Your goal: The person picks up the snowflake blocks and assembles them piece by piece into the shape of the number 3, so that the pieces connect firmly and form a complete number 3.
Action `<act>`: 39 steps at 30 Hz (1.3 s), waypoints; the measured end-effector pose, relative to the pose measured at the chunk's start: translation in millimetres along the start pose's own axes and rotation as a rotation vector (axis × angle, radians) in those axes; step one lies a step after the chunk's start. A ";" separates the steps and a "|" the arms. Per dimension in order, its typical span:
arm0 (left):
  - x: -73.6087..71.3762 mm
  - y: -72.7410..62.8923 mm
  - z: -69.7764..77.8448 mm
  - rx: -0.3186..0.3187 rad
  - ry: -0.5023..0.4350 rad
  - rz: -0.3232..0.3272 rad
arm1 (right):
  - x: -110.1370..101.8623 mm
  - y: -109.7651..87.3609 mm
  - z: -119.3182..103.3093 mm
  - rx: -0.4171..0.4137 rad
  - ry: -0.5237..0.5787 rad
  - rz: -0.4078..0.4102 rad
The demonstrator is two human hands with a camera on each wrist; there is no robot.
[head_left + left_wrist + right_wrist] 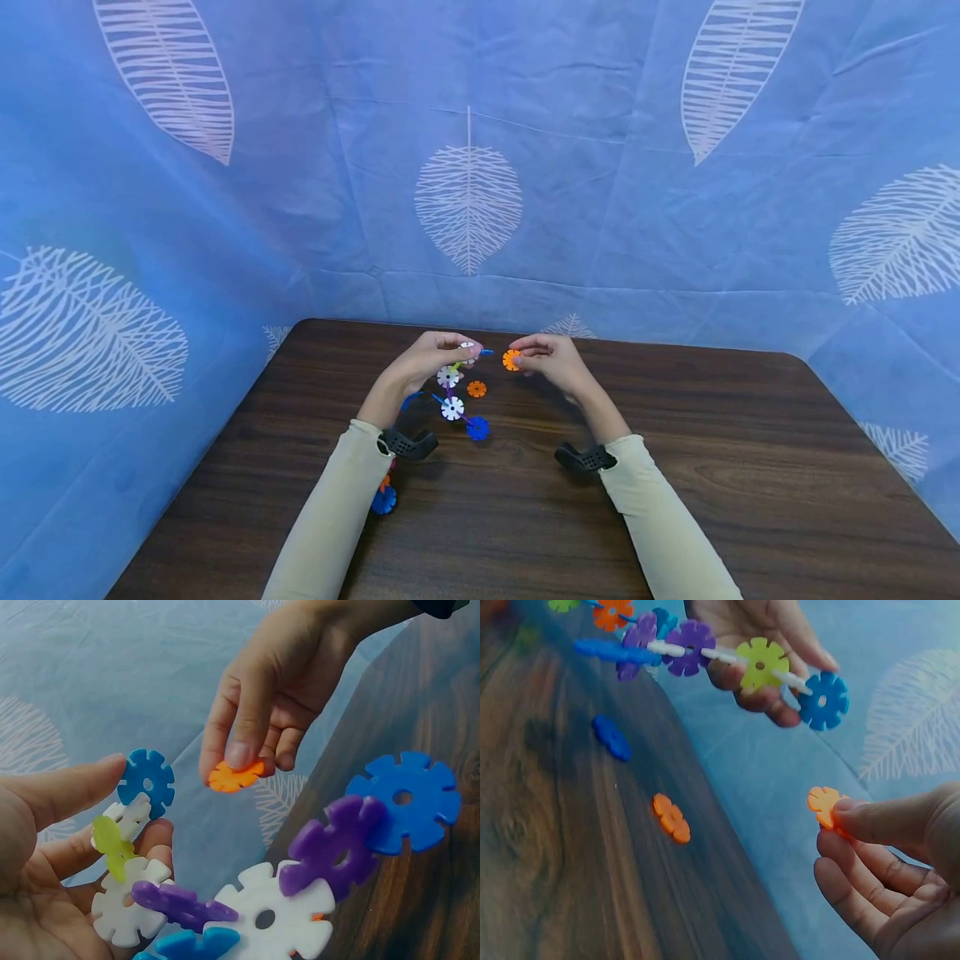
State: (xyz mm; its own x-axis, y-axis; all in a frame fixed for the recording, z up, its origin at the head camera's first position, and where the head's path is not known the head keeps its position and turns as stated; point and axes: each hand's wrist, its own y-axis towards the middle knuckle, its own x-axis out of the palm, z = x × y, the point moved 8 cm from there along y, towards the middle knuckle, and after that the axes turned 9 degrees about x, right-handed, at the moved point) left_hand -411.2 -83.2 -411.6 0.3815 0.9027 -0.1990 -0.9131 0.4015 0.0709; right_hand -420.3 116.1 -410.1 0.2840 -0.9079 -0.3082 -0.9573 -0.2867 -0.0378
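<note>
My left hand (423,362) holds a chain of notched plastic flower discs by its end. A blue disc (148,782) at that end meets the thumb tip, with a white disc, a lime disc (761,665) and another white disc (129,907) following. Farther along hang a purple disc (339,847) and a larger-looking blue disc (409,799). Across a small gap, my right hand (555,365) pinches a single orange disc (826,806) between thumb and fingers. The orange disc is apart from the chain.
On the dark wooden table (712,483) lie a loose orange disc (672,817) and a dark blue disc (611,738). Near the left forearm are more discs, including a blue one (384,500). A blue leaf-patterned cloth (585,208) hangs behind the table.
</note>
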 end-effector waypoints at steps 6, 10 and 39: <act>-3.2 -1.6 2.2 0.004 0.000 0.028 | 6.4 -3.4 -10.1 -0.012 0.045 -0.011; -5.7 -1.5 2.6 0.001 -0.003 0.048 | 8.8 -3.1 -11.7 -0.013 0.095 -0.008; -3.0 -1.8 3.6 0.004 -0.037 0.057 | 19.9 -5.6 -16.4 -0.024 0.190 -0.034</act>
State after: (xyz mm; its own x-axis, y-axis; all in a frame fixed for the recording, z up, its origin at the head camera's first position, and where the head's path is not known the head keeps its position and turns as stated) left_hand -410.2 -86.0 -407.6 0.3338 0.9293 -0.1583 -0.9331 0.3496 0.0847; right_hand -408.3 94.7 -400.4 0.3236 -0.9384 -0.1217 -0.9460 -0.3233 -0.0222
